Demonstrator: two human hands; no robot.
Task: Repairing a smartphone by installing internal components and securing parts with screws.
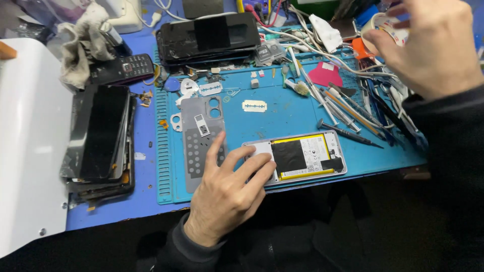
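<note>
Tools (348, 108) crowd the blue mat's (282, 113) right edge. Left hand (227, 194), fingers spread, presses the opened phone (297, 158) near the front edge; right hand (428, 45) grips a tape roll (379, 27).

Blue work mat (297, 113) on a blue tabletop (146, 171); grey back cover (196, 146) dotted with holes; opened phone (302, 157), yellow-edged battery with black patch; magenta card (325, 74).
</note>
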